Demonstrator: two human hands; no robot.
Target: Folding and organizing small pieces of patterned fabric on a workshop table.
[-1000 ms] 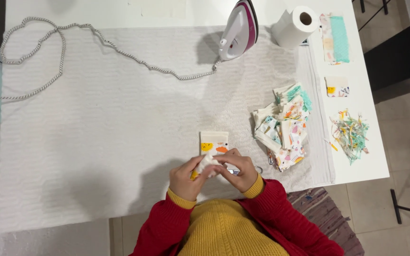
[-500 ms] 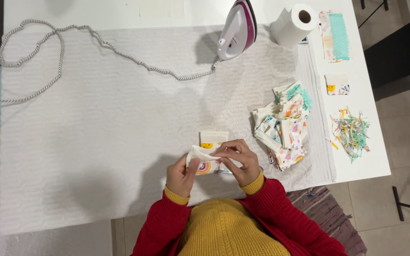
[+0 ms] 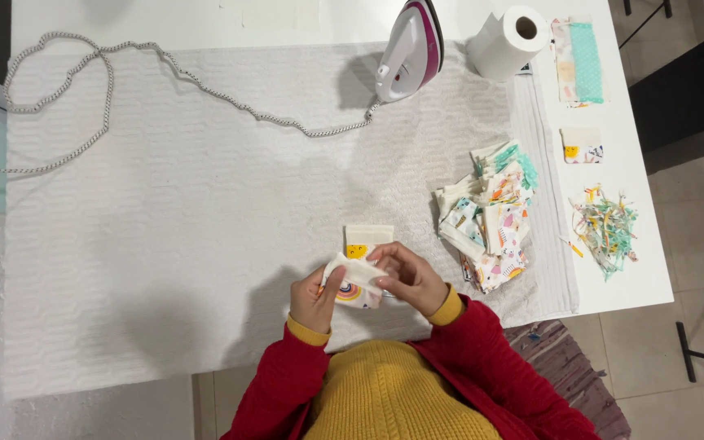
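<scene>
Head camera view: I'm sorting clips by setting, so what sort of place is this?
Probably a home sewing or craft table: an iron on a white pressing cloth, a pile of printed fabric pieces, and thread-like trimmings.

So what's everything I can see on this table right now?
small fabric piece: one, white with a rainbow print, held in both hands
folded piece: one, cream, just beyond the hands
fabric pile: one heap, patterned, right
iron: one, white and magenta, top, upright
cord: one, grey, looped at top left
paper roll: one, white, top right
scraps: one heap, multicoloured, far right
left hand: gripping fabric
right hand: pinching fabric
</scene>
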